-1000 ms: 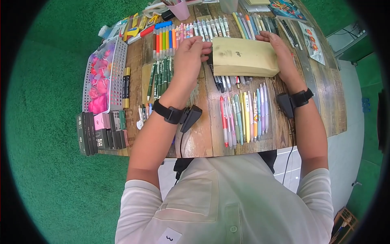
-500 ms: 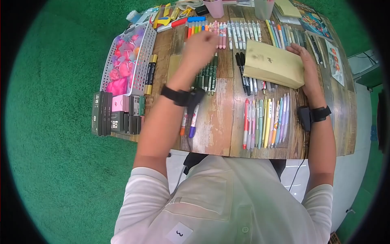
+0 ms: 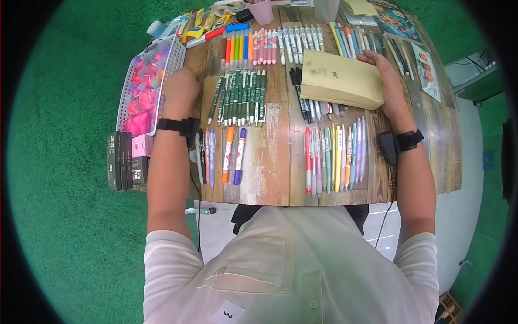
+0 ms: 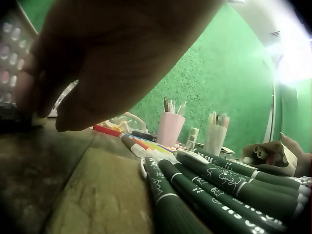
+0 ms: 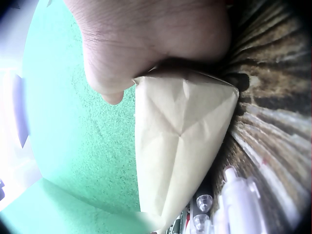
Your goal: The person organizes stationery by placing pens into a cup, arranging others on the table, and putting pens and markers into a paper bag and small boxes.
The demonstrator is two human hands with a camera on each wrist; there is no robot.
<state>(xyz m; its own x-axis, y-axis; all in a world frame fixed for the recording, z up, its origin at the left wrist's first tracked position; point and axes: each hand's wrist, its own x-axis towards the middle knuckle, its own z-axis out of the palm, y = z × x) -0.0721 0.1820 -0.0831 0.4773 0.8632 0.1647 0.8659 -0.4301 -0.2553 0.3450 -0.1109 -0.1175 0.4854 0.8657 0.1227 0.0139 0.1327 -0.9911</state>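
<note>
Left Hand Reached by the Basket as the Right Steadied the Bag

In the head view, with twelve o'clock as the far side, the paper bag (image 3: 341, 79) lay on its side between one and two o'clock, overlapping some black pens (image 3: 296, 81). The right hand (image 3: 395, 89) rested against its right end at two o'clock, fingers extended rather than wrapped tight. The left hand (image 3: 182, 90) was down on the surface (image 3: 267, 178) between ten and eleven, just beside the white basket (image 3: 174, 54). Green pens (image 3: 240, 97) lay at eleven o'clock, between that hand and the bag. The step in hand looked like picking up an item with the left while the right braced the bag.

In the left wrist view, the left fingers bent down toward a dark object (image 4: 13, 117) at nine o'clock, too dim to name; whether they had gripped it I could not tell. The bag's mouth gaped at four o'clock, with things inside too unclear to identify. The next move seemed to call for a sure pinch and a lift away from the basket wall, then, if the bag was to take the object, a path high enough to spare the green pens.

In the right wrist view, the right hand crossed twelve o'clock against the bag's end, and clear-tipped pens (image 5: 204, 202) showed at five. That brace probably needed to stay gentle, lest the paper crumple.
</note>
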